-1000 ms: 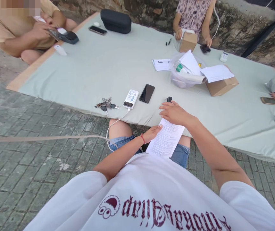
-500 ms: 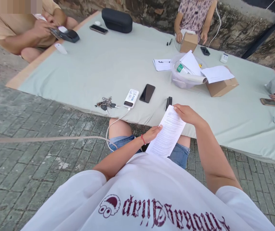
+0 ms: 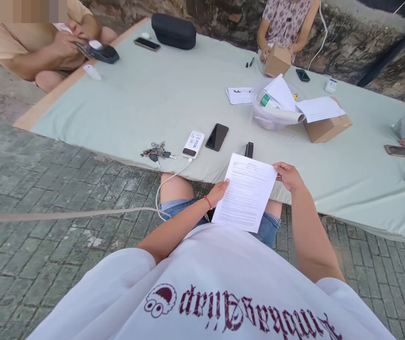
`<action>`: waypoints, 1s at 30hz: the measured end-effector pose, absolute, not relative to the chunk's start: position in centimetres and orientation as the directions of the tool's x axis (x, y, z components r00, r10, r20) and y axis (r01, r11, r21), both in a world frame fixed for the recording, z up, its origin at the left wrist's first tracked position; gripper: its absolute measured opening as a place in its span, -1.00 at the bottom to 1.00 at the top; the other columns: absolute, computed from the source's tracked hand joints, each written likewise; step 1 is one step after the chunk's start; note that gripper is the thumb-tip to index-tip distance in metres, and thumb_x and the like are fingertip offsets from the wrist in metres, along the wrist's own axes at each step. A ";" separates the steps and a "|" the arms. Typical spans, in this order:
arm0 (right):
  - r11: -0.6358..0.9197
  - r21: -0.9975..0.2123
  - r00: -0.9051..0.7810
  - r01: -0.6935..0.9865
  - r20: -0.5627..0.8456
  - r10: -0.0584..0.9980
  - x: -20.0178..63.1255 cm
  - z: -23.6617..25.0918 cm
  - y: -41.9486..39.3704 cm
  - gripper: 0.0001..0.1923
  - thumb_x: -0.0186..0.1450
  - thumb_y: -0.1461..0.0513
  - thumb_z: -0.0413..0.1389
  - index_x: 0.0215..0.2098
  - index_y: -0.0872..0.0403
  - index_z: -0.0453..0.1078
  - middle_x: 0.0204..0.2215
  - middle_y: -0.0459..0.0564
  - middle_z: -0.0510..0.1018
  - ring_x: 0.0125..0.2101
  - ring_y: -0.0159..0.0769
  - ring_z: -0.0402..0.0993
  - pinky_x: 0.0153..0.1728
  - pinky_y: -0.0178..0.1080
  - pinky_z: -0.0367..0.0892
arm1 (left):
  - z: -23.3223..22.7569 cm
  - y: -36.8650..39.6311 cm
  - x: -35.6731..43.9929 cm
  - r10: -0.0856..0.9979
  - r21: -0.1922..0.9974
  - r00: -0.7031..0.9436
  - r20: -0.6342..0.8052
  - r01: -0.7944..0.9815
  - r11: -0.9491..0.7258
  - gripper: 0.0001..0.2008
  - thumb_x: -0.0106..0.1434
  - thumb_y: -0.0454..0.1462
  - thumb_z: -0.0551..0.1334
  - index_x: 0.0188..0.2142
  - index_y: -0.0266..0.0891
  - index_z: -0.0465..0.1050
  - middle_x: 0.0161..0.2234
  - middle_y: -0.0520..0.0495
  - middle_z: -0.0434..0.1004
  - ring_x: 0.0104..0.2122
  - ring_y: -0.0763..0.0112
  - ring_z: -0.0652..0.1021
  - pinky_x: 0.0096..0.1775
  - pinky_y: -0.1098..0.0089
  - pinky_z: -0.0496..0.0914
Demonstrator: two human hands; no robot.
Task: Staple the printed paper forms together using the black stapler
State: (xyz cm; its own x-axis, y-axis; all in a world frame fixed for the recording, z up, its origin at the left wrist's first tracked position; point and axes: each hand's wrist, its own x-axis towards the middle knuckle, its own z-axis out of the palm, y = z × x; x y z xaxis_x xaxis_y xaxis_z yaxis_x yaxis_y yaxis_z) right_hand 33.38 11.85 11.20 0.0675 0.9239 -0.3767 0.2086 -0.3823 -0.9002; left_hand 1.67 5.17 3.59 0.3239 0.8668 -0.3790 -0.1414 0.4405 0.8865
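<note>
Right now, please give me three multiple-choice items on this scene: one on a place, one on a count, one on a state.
1. Where does the bunch of metal keys lie?
A left of the white power bank
B inside the brown cardboard box
C on the brick floor

2. How many hands hold the white printed paper sheet?
A none
B one
C two

3. The sheet is:
A rolled
B flat, unfolded
C crumpled

Answers: 1 A, keys lie beside the bank; 2 C, left hand and right hand grip its edges; 3 B, whole page shows.

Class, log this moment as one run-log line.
left hand: holds printed sheet left edge | right hand: holds its right edge | sheet: over lap, beside mat
</note>
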 end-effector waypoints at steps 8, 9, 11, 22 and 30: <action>-0.315 -0.859 0.312 0.404 -0.194 0.930 29.7 8.5 13.3 -0.78 0.16 0.09 0.21 -0.32 0.05 0.51 -0.25 0.05 0.63 -0.18 -0.15 0.54 -0.03 -0.05 0.47 | 5.0 5.0 1.3 0.888 0.930 0.300 -0.348 -0.013 0.368 -0.23 0.29 0.32 0.12 -0.09 -0.36 0.61 -0.05 -0.30 0.68 0.04 -0.01 0.58 0.12 0.08 0.40; -0.208 -0.853 0.255 0.479 -0.092 0.963 29.1 9.2 13.7 -0.76 0.20 0.08 0.19 -0.26 0.05 0.54 -0.17 0.07 0.63 -0.13 -0.14 0.54 0.03 -0.03 0.43 | 5.6 5.0 1.3 0.895 0.946 0.318 -0.312 0.016 0.323 -0.22 0.30 0.32 0.10 -0.10 -0.36 0.61 -0.06 -0.30 0.68 0.03 0.00 0.58 0.12 0.11 0.40; -0.014 -0.852 0.052 0.524 0.016 0.999 27.6 11.3 14.5 -0.69 0.27 0.03 0.17 -0.14 0.01 0.57 -0.02 0.04 0.62 -0.04 -0.14 0.52 0.10 -0.05 0.38 | 6.8 5.0 1.4 0.895 0.965 0.362 -0.259 0.065 0.254 -0.20 0.32 0.33 0.06 -0.12 -0.37 0.61 -0.09 -0.29 0.68 -0.02 0.03 0.59 0.08 0.14 0.41; 0.008 -0.876 -0.372 0.483 -0.197 0.907 23.3 18.9 17.2 -0.68 0.20 -0.03 0.25 -0.42 0.05 0.49 -0.52 -0.16 0.44 -0.46 -0.38 0.29 -0.40 -0.29 0.21 | 8.8 4.6 2.2 0.867 0.989 0.482 -0.127 0.126 0.075 -0.25 0.42 0.26 -0.05 -0.12 -0.34 0.59 -0.17 -0.23 0.68 -0.10 0.08 0.62 -0.01 0.18 0.47; -0.222 -0.856 -0.278 0.467 -0.381 0.882 22.7 18.6 17.5 -0.67 0.06 0.03 0.32 -0.58 0.03 0.33 -0.67 -0.19 0.28 -0.57 -0.41 0.16 -0.53 -0.28 0.06 | 9.5 4.5 2.1 0.853 0.978 0.516 -0.081 0.206 -0.032 -0.22 0.44 0.25 -0.13 -0.09 -0.34 0.58 -0.13 -0.25 0.69 -0.11 0.08 0.64 -0.04 0.20 0.49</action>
State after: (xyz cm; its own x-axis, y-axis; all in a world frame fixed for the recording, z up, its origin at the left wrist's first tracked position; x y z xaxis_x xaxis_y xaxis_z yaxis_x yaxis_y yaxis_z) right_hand 22.70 17.54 18.56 -0.2782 0.8817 -0.3810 0.4674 -0.2223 -0.8556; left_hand 2.12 4.49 9.46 0.5160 0.8528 -0.0807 0.2056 -0.0319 0.9781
